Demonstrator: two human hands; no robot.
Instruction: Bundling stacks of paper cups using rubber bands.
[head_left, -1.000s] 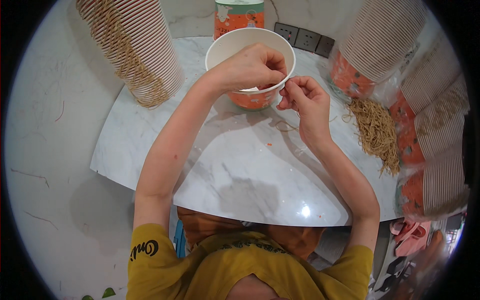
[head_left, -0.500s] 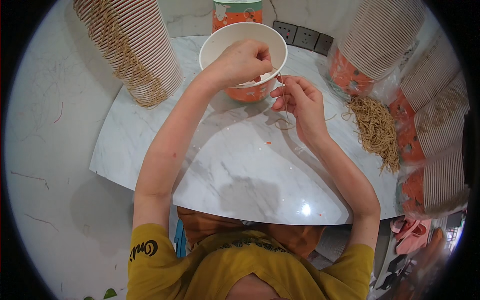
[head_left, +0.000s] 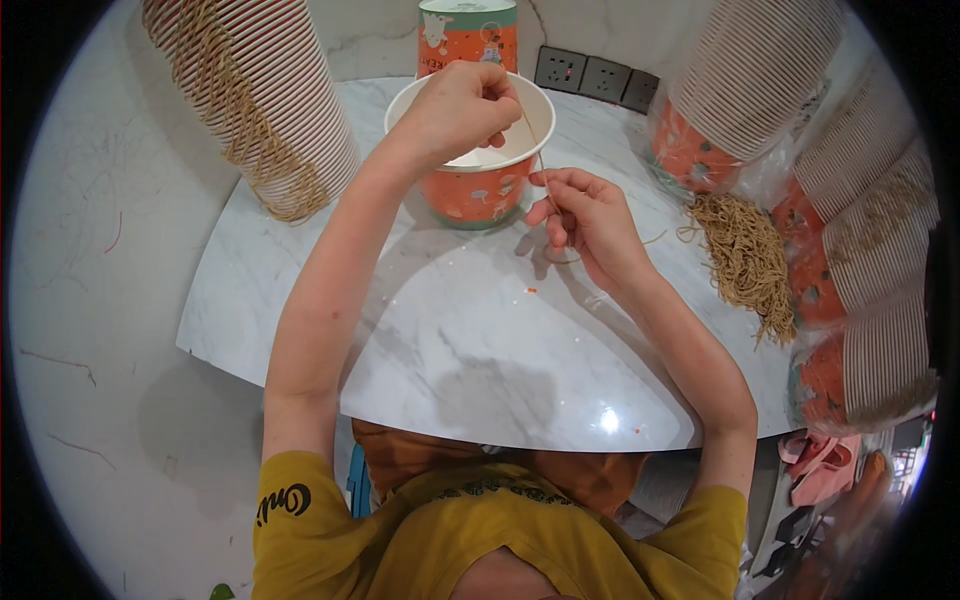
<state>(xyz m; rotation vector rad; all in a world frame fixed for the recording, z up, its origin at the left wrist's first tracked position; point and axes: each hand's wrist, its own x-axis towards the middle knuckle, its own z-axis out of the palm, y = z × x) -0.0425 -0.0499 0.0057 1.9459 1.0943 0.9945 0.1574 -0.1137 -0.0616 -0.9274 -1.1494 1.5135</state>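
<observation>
Marble made up the white counter [head_left: 450, 340], its rounded edge curving toward the person in the yellow shirt [head_left: 500, 540], and tall stacks of nested paper cups leaned in from both sides: one stack [head_left: 250, 100] at the far left with tan cord draped over it, more stacks [head_left: 760, 80] at the far right, some in clear bags. A loose heap of tan cords [head_left: 745, 255] lay on the counter near the right stacks, well apart from both hands. Toward the far middle stood an orange paper bucket [head_left: 470, 190] with a white inside, open side up, and a second orange cup [head_left: 467, 35] just behind it. The left hand [head_left: 460, 110] hovered over the bucket's mouth, fingers pinched together on the upper end of a thin cord [head_left: 540, 160]. From there the cord ran down and to the right, past the bucket's near rim, to the right hand [head_left: 585, 215], which sat just beside the bucket above the counter, its fingertips closed on the lower stretch. So the cord's long axis ran slantwise between the two hands, held at both ends, with the left hand nearer the bucket's rim. Whether the cord passed through the bucket wall could not be told.
</observation>
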